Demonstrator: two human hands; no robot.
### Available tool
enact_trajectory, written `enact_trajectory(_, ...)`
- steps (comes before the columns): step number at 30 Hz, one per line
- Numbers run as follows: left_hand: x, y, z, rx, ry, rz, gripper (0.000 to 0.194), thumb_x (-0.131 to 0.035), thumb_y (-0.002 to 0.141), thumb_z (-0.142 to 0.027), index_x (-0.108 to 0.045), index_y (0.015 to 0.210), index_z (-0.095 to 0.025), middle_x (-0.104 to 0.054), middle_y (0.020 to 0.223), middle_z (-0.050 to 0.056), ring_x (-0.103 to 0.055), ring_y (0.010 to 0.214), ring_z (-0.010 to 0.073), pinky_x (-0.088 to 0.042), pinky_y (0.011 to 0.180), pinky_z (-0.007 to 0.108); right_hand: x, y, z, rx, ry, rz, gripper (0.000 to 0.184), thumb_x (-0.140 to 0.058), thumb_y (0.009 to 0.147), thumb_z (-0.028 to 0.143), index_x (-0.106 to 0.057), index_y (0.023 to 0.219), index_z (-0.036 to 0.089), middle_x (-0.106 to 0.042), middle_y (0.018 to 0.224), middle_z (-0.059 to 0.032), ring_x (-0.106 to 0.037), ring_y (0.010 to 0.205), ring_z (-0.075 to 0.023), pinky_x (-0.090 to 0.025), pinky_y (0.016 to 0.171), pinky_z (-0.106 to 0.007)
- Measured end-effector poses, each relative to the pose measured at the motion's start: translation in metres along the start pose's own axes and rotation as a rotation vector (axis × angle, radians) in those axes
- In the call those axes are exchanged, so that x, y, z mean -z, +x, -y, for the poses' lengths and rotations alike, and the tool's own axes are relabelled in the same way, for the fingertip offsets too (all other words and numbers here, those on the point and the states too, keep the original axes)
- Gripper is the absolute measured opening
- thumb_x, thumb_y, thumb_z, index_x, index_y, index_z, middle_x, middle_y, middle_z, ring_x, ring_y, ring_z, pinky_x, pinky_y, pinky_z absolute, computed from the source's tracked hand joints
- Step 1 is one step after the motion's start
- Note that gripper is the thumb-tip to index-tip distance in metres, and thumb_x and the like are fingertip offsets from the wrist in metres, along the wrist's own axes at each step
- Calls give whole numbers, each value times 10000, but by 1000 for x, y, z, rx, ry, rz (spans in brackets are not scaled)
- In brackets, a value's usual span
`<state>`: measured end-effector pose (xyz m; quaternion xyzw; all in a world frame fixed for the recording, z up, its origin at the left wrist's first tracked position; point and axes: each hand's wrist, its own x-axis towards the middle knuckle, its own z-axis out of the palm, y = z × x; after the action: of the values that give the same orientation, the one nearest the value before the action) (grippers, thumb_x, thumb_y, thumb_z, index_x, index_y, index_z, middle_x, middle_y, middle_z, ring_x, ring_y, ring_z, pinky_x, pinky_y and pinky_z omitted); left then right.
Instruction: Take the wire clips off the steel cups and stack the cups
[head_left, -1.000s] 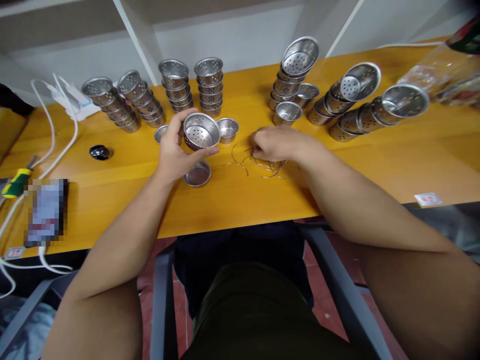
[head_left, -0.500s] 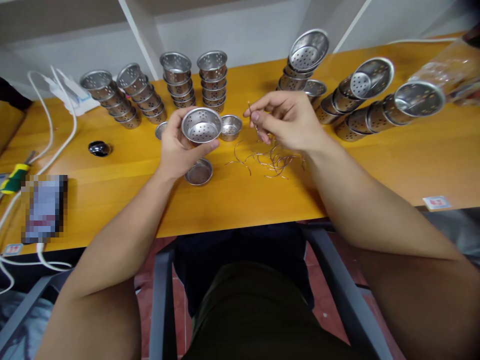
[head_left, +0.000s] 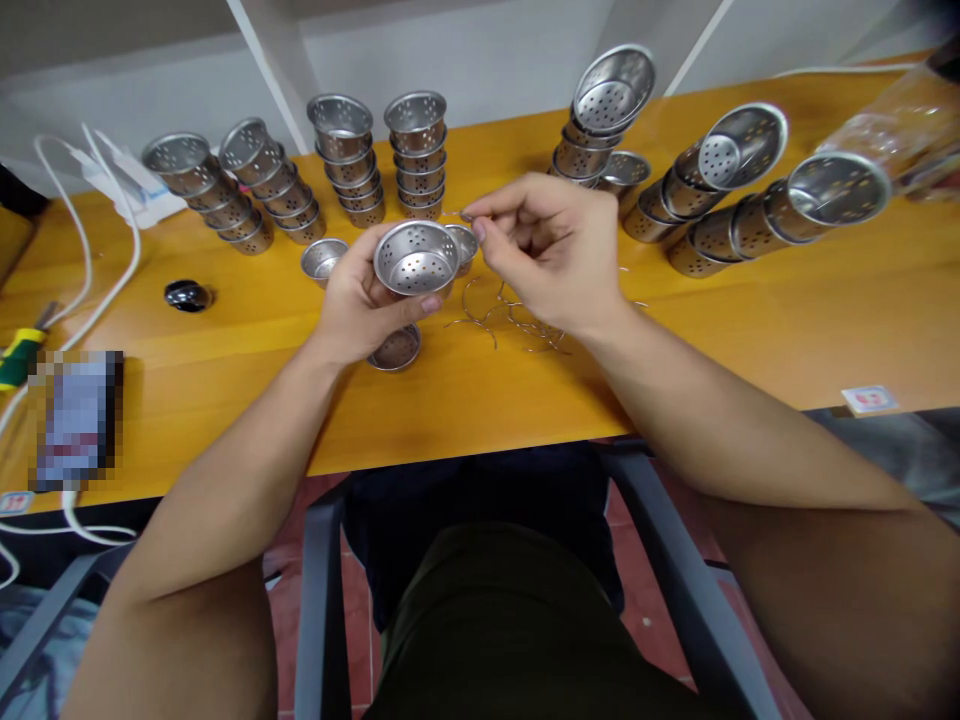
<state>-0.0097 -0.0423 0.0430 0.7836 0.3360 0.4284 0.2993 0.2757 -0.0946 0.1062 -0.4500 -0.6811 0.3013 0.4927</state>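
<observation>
My left hand (head_left: 351, 305) is closed around a small perforated metal cup (head_left: 417, 262), its mouth tilted up toward me, thumb at the front. Just right of the rim, my right hand (head_left: 559, 245) pinches a thin piece of wire (head_left: 454, 213) between thumb and forefinger; most of this wire is hard to make out. Below the right hand, several curved wires (head_left: 517, 322) lie loose on the table. One small cup (head_left: 466, 248) sits partly hidden behind the held one. Another cup (head_left: 397, 350) rests under my left wrist, and a third (head_left: 322, 260) stands left of the hand.
Stacks of perforated cups (head_left: 341, 160) line the back left of the wooden table (head_left: 247, 400). Leaning stacks (head_left: 739, 200) stand at the right, near a clear plastic bag (head_left: 870, 130). A black mouse-like object (head_left: 187, 295), phone (head_left: 79, 420), screwdriver (head_left: 22, 355) and white cables (head_left: 135, 240) lie left.
My right hand has moved left with the wire, from above the loose wires to beside the cup's rim. The cup in my left hand has shifted slightly right.
</observation>
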Motion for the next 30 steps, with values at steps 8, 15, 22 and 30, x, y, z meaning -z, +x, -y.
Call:
enact_trajectory(8,-10,11,15,-444,-103,-17,1066,-1181,811,-831,-736,1628,-309,-852,1457,124,-891,1306,358,-799,1099,535,-3,8,-25,297,-44,76,382,-886,1173,635,-894,1114,258,-661,794,0,-603,732,-182,-598,747,-355)
enact_trajectory(15,-15,11,8,-405,-130,23,961,-1167,858,-807,-757,1596,-346,-849,1413,102,-894,1270,355,-811,1060,541,-13,7,-31,314,-17,54,337,-889,1173,584,-866,1098,256,-609,772,19,-499,693,-166,-511,682,-330)
enact_trajectory(22,-16,4,7,-304,-22,27,1020,-1102,886,-894,-705,1616,-304,-804,1424,143,-853,1381,417,-775,1184,637,-17,6,-37,283,10,62,314,-870,1188,565,-857,1145,254,-579,784,27,-485,674,-157,-497,660,-324)
enact_trajectory(30,-12,2,-3,-316,33,75,969,-1014,984,-912,-651,1668,-330,-817,1518,134,-863,1370,387,-792,1155,625,-18,5,-35,252,24,46,246,-883,1187,495,-856,1167,251,-565,798,29,-500,688,-159,-521,659,-315)
